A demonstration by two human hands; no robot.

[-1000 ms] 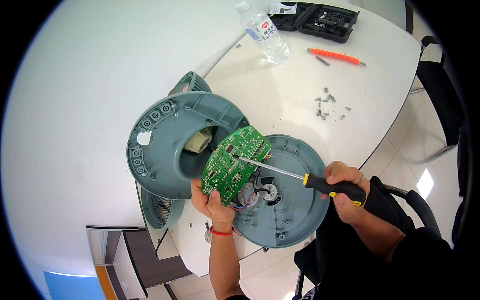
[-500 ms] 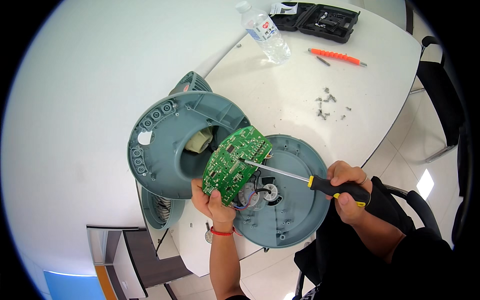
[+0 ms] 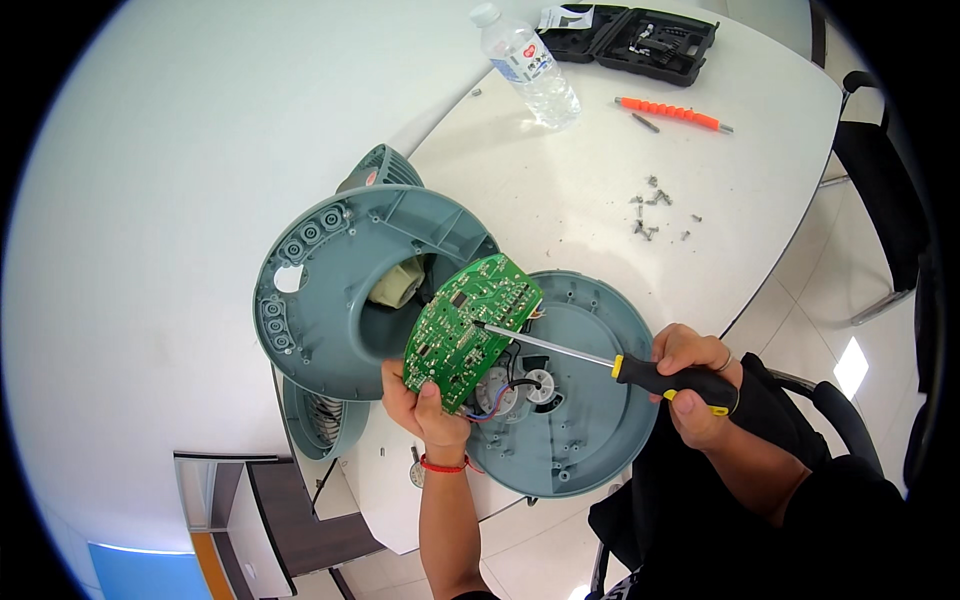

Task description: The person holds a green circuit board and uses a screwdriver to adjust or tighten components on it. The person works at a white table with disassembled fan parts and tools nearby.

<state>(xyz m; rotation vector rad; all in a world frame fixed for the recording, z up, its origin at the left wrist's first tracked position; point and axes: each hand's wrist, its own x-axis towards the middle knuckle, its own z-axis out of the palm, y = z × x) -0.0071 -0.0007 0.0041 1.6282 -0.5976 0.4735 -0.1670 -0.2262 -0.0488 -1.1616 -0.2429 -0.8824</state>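
My left hand [image 3: 428,410] grips the lower end of a green circuit board [image 3: 460,335], tilted with its component side up. In my right hand [image 3: 697,385] is a screwdriver [image 3: 560,350] with a black and yellow handle. Its tip reaches the middle of the board's face; whether it touches cannot be told. Beneath the board lies a round grey-green base [image 3: 600,400], with wires and a white round part [image 3: 540,384] at its centre. Left of the board, a round grey-green housing [image 3: 340,350] rests tilted, its hollow inside showing.
Several loose screws [image 3: 650,205] lie on the white table [image 3: 560,200]. Farther back are an orange flexible shaft [image 3: 670,112], a dark bit [image 3: 645,122], a water bottle [image 3: 530,65] and an open black tool case [image 3: 655,45]. A black chair [image 3: 880,190] stands at the right.
The screwdriver's tip has shifted slightly left and down across the board. Both hands keep their grips and have barely moved.
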